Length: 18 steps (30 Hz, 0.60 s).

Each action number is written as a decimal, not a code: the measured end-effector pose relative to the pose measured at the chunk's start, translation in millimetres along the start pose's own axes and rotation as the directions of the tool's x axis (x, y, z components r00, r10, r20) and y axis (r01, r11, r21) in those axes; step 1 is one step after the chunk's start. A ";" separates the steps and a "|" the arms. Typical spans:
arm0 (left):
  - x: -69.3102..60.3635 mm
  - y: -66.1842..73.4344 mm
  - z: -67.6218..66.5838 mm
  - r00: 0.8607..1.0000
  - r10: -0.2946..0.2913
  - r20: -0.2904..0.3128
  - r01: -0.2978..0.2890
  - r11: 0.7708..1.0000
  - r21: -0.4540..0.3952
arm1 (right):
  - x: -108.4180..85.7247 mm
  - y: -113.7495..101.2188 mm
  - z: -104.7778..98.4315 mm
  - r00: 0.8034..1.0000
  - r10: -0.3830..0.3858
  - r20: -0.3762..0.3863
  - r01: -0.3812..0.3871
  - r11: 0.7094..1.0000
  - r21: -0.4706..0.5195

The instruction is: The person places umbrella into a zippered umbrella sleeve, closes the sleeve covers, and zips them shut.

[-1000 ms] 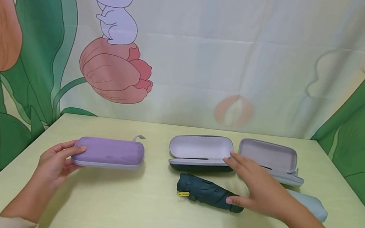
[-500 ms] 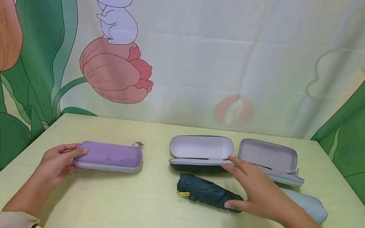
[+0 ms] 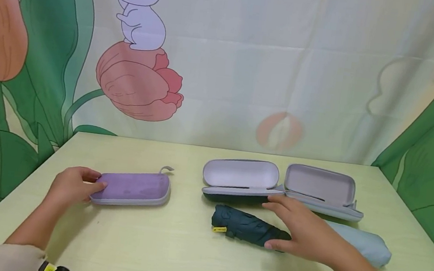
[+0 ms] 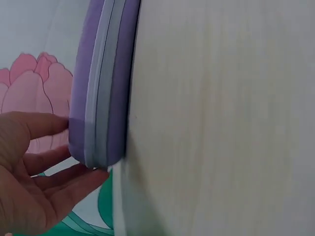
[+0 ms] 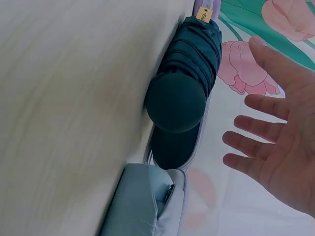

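Note:
My left hand pinches the left end of a closed purple zip case, thumb on top. The case lies on the table, and its pale zip band shows in the left wrist view. My right hand hovers with spread fingers above the right end of a folded dark green umbrella, holding nothing. In the right wrist view the umbrella's round end faces the camera, apart from the fingers. A folded light blue umbrella lies partly behind my right hand and forearm.
Two open hard cases stand at the back: a dark-bottomed case and a light blue one beside it, lids raised. Behind the pale table hangs a curtain printed with a rabbit and tulips.
My left hand has lowered the purple case onto the table, slightly nearer to me. My right hand has shifted only a little over the dark green umbrella.

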<state>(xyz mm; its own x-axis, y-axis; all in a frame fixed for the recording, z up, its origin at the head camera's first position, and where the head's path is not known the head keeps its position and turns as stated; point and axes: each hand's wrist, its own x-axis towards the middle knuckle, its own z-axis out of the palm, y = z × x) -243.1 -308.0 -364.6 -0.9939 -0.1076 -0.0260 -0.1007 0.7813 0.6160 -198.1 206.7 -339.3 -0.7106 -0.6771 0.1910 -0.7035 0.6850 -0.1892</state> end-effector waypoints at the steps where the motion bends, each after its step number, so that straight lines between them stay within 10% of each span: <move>1: -0.8 4.0 0.2 0.999 0.029 -0.022 -0.027 0.998 0.062 | 0.4 -0.2 0.4 1.000 0.004 0.002 -0.004 1.000 -0.001; 8: -6.0 37.0 11.7 0.961 0.240 -0.140 -0.173 0.912 0.373 | 4.2 -3.5 5.3 0.999 0.021 0.025 -0.021 1.000 -0.012; 18: -13.5 81.0 39.1 0.904 0.400 -0.151 -0.327 0.874 0.358 | 15.7 -6.7 14.1 0.997 0.035 0.068 -0.033 0.999 -0.035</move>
<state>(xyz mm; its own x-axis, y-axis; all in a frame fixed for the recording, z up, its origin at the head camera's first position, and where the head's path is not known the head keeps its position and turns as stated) -239.7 -219.3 -345.1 -0.9319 0.1225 0.3414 0.2205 0.9387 0.2650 -204.6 187.7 -348.6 -0.7336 -0.6691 0.1186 -0.6791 0.7161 -0.1611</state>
